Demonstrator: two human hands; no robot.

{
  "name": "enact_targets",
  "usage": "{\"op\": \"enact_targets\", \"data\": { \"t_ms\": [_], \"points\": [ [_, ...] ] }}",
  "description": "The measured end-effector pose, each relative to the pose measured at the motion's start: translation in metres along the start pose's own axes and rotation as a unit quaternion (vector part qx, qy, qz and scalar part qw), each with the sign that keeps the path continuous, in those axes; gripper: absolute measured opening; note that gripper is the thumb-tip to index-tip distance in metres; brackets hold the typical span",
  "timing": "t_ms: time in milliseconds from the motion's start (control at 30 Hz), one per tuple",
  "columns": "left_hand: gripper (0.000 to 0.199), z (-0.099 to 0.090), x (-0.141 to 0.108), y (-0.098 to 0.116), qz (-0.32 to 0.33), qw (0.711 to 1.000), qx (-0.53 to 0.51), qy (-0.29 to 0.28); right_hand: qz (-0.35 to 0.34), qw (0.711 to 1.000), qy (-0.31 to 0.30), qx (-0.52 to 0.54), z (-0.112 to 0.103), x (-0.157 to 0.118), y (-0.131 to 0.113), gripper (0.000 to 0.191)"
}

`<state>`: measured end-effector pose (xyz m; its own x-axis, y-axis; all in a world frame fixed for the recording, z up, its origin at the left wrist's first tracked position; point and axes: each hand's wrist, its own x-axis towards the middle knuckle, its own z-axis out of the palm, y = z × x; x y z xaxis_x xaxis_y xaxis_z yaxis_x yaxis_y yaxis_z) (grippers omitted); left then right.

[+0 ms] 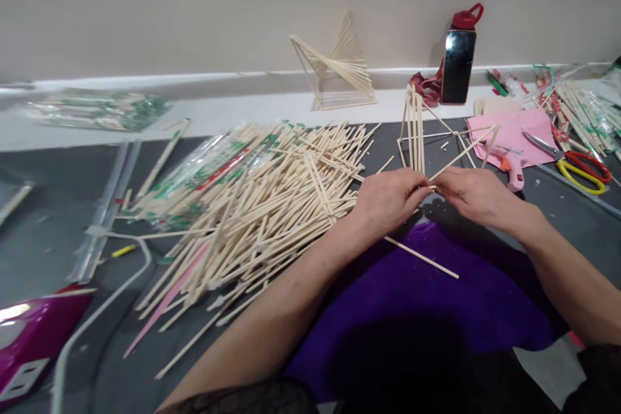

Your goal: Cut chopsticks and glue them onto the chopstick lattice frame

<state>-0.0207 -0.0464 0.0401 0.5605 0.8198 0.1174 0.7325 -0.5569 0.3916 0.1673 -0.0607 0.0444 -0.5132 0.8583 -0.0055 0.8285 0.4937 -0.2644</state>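
A frame of thin wooden sticks [420, 132] stands on the dark table just beyond my hands. My left hand [394, 197] pinches its near corner, thumb and fingers pressed together on the sticks. Right beside it, my right hand [468, 194] is closed on the same corner, and the fingertips of both hands nearly touch. Several upright sticks rise side by side above my left fingers, and one stick slants up to the right from the pinched corner. A loose stick [427, 260] lies below my hands, over purple cloth [417, 310].
A big pile of sticks [272, 207] spreads to the left. Behind stand a finished-looking stick structure [334, 71] and a phone [458, 66] against a red-capped bottle [466, 17]. A pink glue gun [515, 171] and scissors [582, 168] lie right. Cable [82, 330] runs left.
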Motion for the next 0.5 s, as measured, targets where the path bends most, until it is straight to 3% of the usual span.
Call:
{"op": "enact_targets", "data": {
  "t_ms": [500],
  "points": [
    [0.029,0.008,0.0,0.009,-0.034,0.995,0.046,-0.087,0.047,0.994,-0.059,-0.074,0.01,-0.006,-0.007,0.038]
  ]
}}
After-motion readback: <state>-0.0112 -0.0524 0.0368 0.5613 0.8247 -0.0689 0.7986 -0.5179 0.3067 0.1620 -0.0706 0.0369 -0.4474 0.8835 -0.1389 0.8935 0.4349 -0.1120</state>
